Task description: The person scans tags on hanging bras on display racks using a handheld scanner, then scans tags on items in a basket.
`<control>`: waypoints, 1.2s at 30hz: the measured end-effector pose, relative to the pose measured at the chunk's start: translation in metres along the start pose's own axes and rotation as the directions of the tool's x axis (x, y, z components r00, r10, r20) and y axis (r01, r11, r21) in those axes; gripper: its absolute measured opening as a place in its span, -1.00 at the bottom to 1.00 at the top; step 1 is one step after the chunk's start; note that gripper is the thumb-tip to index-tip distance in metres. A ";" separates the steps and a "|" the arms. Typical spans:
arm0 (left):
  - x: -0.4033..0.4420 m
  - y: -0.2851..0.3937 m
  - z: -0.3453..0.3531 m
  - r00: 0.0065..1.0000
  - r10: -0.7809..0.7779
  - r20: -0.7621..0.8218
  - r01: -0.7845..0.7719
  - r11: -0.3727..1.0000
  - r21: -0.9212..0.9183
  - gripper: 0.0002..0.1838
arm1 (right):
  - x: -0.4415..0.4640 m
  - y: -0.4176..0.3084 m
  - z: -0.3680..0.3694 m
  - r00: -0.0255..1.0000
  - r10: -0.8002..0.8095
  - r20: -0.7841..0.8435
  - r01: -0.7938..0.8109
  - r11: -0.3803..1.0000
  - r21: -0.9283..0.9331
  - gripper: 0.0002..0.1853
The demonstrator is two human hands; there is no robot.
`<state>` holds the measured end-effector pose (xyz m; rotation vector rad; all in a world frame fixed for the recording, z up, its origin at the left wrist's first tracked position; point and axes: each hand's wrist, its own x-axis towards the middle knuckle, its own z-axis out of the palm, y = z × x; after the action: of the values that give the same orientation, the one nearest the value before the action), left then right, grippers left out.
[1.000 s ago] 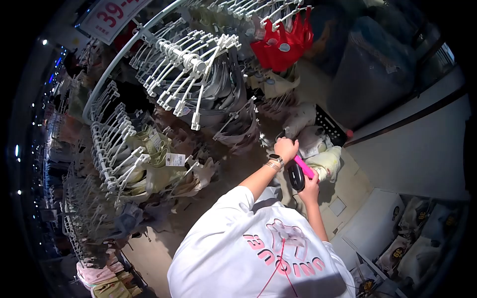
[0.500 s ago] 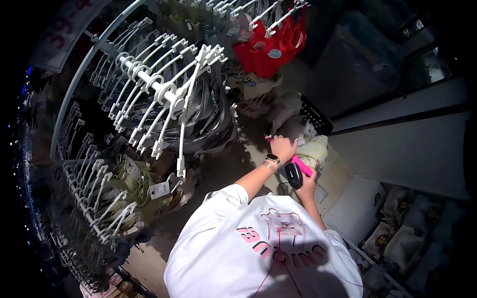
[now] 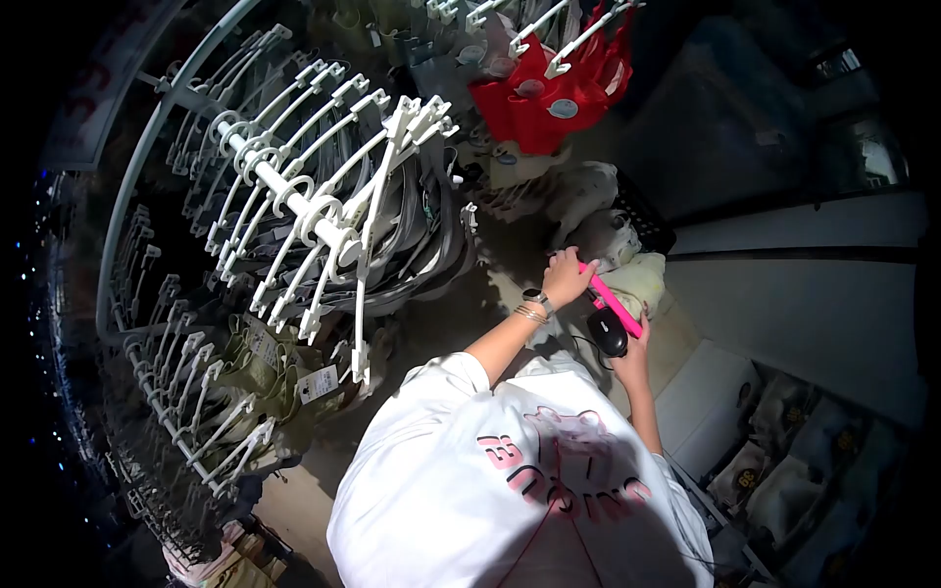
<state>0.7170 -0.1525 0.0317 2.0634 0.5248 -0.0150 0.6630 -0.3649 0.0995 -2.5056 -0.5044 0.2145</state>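
My left hand [image 3: 566, 278], with a watch and bracelets at the wrist, has its fingers closed at the upper end of a bright pink object [image 3: 615, 304]. At the lower end, my right hand [image 3: 632, 355] grips the same pink object. A black rounded device [image 3: 607, 333] with a thin dark cord sits against it, beside my right fingers. Just beyond my hands lies a pale yellow bundle [image 3: 642, 282] in clear wrapping, near whitish bundles [image 3: 610, 235] and a black crate [image 3: 642, 214].
Racks of white hangers [image 3: 284, 186] with grey garments fill the left side. Red garments [image 3: 549, 93] hang at the top. A large plastic-covered bundle [image 3: 725, 118] stands upper right. Packaged items [image 3: 784, 490] are at lower right, and folded cloths [image 3: 230, 563] lie lower left.
The view has shifted, bringing the hanger rack nearer. My hands and the pink object have moved slightly right, and the black device now shows more of its broad side.
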 end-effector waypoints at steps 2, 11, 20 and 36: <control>0.007 -0.019 -0.020 0.979 -0.202 -0.041 0.182 0.940 -0.288 -0.37 | 0.011 -0.002 -0.004 0.990 -0.008 0.144 0.000 0.998 0.055 -0.60; 0.013 -0.011 -0.134 0.868 -0.447 -0.216 -0.063 0.333 -0.941 -0.44 | 0.112 -0.122 -0.009 0.932 -0.267 0.245 0.106 0.847 0.520 -0.62; 0.027 -0.055 -0.138 0.857 -0.409 -0.312 -0.317 0.059 -0.947 -0.64 | 0.206 -0.168 0.009 0.857 -0.474 0.202 0.313 0.791 0.525 -0.76; 0.011 -0.077 -0.121 0.824 -0.467 -0.320 -0.449 -0.193 -0.873 -0.65 | 0.223 -0.156 0.005 0.839 -0.503 0.209 0.297 0.744 0.598 -0.79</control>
<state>0.6747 -0.0148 0.0308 0.2135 0.5803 0.8604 0.8184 -0.1537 0.1734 -1.7380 -0.9782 0.5657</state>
